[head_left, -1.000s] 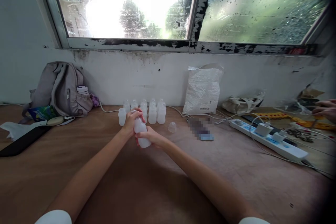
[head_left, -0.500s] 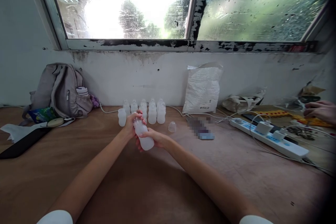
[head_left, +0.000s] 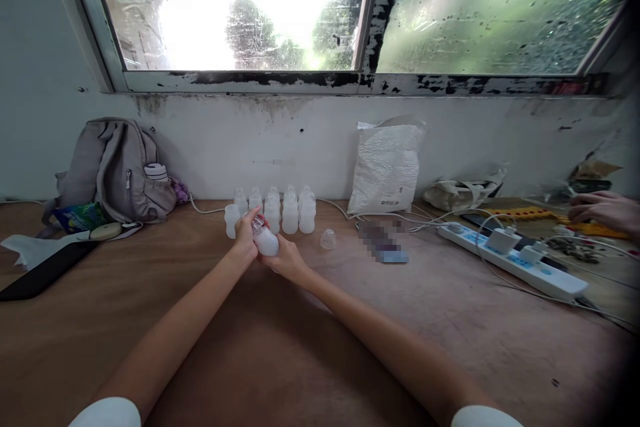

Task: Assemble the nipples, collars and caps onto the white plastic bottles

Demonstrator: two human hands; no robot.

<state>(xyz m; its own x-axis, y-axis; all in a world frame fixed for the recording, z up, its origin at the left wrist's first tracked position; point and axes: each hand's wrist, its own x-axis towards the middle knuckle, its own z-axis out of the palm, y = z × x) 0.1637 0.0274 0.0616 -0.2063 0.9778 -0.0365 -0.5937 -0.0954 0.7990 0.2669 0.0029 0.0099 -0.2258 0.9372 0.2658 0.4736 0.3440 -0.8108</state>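
A whitish, translucent baby bottle (head_left: 267, 243) is tilted between my two hands, just above the wooden table (head_left: 250, 353). My left hand (head_left: 246, 235) is closed round its clear top end. Lower down, my right hand (head_left: 286, 257) is wrapped about the body, its fingers partly hidden behind the bottle. Behind my hands, several similar bottles (head_left: 290, 212) stand in rows by the wall. One bottle without a top (head_left: 231, 221) is at the left front of this group. A clear dome cap (head_left: 328, 239) sits on the table right of the bottles.
A grey backpack (head_left: 113, 170) leans at the left wall, near a black flat case (head_left: 47, 270). To the right are a white plastic bag (head_left: 386, 165), a partly blurred phone (head_left: 393, 256) and a power strip (head_left: 515, 260) with cables. Another person's hand (head_left: 603, 210) is at far right.
The bottle has turned in my hands; its base, earlier pointing down right, is now raised more toward me. My right hand has shifted its hold. The other person's hand has moved left.
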